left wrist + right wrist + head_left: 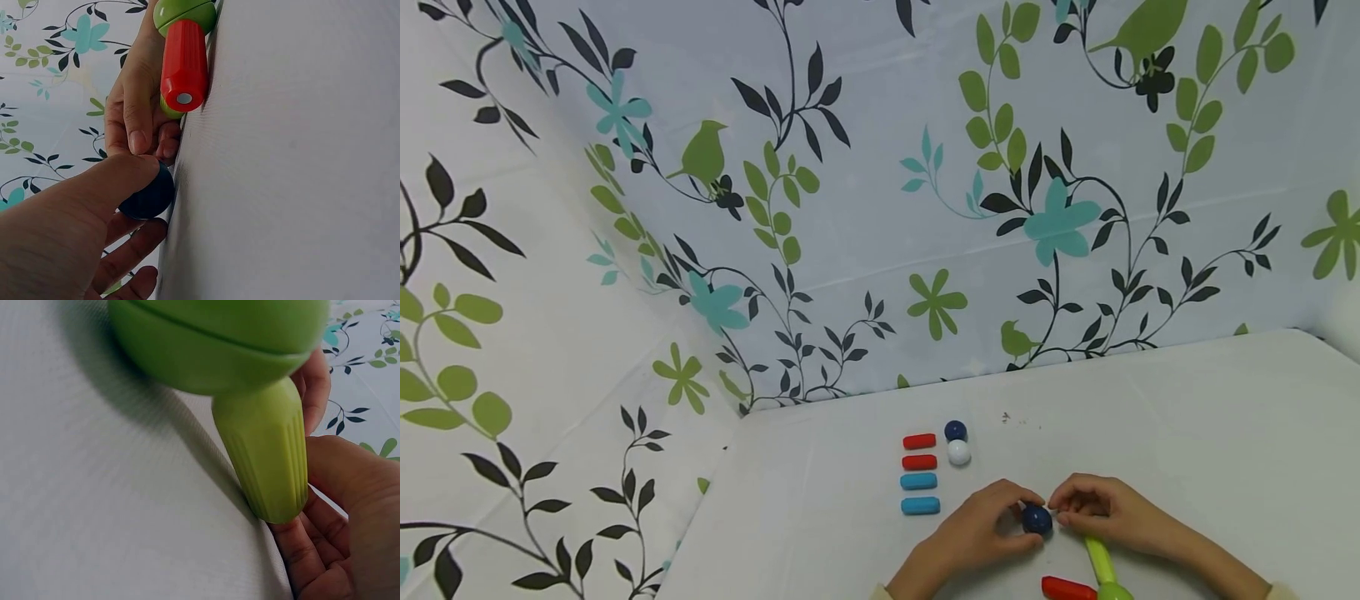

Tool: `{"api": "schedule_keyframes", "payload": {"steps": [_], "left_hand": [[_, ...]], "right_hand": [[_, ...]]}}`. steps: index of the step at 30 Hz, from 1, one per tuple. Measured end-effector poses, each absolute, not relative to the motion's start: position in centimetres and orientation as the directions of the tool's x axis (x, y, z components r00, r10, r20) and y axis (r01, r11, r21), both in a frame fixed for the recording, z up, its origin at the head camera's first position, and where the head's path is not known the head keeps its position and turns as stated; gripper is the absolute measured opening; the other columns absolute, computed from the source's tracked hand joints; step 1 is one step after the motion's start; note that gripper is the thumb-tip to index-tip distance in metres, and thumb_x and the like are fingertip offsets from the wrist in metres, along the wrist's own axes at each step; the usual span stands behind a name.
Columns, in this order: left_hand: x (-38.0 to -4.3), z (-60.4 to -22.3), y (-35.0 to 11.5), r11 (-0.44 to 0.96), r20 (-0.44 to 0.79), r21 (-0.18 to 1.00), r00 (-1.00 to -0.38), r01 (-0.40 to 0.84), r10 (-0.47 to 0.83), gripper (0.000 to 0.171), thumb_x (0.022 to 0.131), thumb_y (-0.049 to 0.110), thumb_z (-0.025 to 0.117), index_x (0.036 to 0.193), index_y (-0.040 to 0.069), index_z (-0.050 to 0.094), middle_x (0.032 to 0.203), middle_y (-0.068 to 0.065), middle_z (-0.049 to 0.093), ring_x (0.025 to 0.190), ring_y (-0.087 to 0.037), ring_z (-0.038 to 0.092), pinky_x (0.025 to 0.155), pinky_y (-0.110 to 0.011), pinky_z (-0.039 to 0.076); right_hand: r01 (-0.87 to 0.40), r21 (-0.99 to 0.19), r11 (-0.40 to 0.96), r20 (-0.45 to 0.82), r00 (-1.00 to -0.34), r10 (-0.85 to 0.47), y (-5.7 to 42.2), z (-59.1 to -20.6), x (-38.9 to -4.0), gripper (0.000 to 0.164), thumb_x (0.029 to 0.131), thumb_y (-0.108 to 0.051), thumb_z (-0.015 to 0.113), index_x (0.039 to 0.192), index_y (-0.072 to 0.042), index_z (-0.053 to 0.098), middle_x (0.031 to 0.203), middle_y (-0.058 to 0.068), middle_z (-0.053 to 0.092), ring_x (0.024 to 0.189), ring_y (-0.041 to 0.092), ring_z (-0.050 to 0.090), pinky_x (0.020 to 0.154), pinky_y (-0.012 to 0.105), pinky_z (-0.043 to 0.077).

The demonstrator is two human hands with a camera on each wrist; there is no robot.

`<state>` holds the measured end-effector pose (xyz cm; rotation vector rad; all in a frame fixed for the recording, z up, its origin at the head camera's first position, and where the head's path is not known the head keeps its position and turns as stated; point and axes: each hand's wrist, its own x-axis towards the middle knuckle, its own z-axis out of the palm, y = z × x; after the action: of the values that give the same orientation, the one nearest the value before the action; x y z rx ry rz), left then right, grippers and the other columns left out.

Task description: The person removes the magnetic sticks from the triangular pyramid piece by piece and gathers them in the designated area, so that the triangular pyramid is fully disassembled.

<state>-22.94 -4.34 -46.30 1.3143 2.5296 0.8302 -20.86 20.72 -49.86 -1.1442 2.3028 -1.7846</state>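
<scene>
A dark blue ball (1037,520) sits between the thumb and fingers of my left hand (977,529); the left wrist view shows the thumb lying on the ball's upper side. Close on its right is my right hand (1112,510), fingers bent and thumb tip near the ball; whether it pinches anything is hidden. A yellow-green ribbed rod (265,456) runs from a light green ball (219,344), its far end beside the right fingers. Joined to or touching that green ball is a red rod (185,65) with a pale round end.
Left of the hands, two red rods (919,442) and two light blue rods (920,506) lie in a column on the white table (820,517). Beside them are another dark blue ball (956,430) and a white ball (958,452). Patterned cloth (865,208) hangs behind.
</scene>
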Motion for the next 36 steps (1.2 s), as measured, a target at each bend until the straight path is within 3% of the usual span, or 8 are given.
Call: {"api": "schedule_keyframes", "payload": {"steps": [13, 28, 36], "left_hand": [[-23.0, -46.0, -5.8, 0.554, 0.132, 0.489, -0.685, 0.674, 0.717, 0.038, 0.091, 0.029, 0.070, 0.127, 0.022, 0.060, 0.114, 0.013, 0.060, 0.097, 0.004, 0.054, 0.087, -0.013, 0.045], [-23.7, -45.9, -7.8, 0.651, 0.121, 0.528, -0.808, 0.545, 0.577, 0.035, 0.088, 0.027, 0.073, 0.120, 0.022, 0.059, 0.107, 0.012, 0.060, 0.095, 0.000, 0.054, 0.087, -0.018, 0.048], [-24.3, -45.9, -8.8, 0.653, 0.147, 0.537, -0.822, 0.534, 0.551, 0.034, 0.089, 0.023, 0.073, 0.120, 0.017, 0.059, 0.114, 0.007, 0.061, 0.098, -0.003, 0.056, 0.088, -0.019, 0.049]], "right_hand": [[-0.545, -0.833, 0.089, 0.416, -0.725, -0.549, 20.8, -49.8, -20.9, 0.018, 0.094, 0.003, 0.059, 0.108, -0.006, 0.065, 0.100, 0.006, 0.066, 0.084, 0.011, 0.062, 0.071, 0.024, 0.054], [-0.530, -0.844, 0.078, 0.406, -0.728, -0.553, 20.8, -49.9, -21.1, 0.018, 0.094, 0.003, 0.058, 0.108, -0.006, 0.065, 0.100, 0.006, 0.065, 0.084, 0.011, 0.062, 0.072, 0.023, 0.054], [-0.526, -0.849, 0.056, 0.410, -0.721, -0.559, 20.8, -49.9, -21.0, 0.018, 0.094, 0.004, 0.057, 0.108, -0.005, 0.065, 0.099, 0.009, 0.065, 0.085, 0.012, 0.062, 0.071, 0.023, 0.053]]}}
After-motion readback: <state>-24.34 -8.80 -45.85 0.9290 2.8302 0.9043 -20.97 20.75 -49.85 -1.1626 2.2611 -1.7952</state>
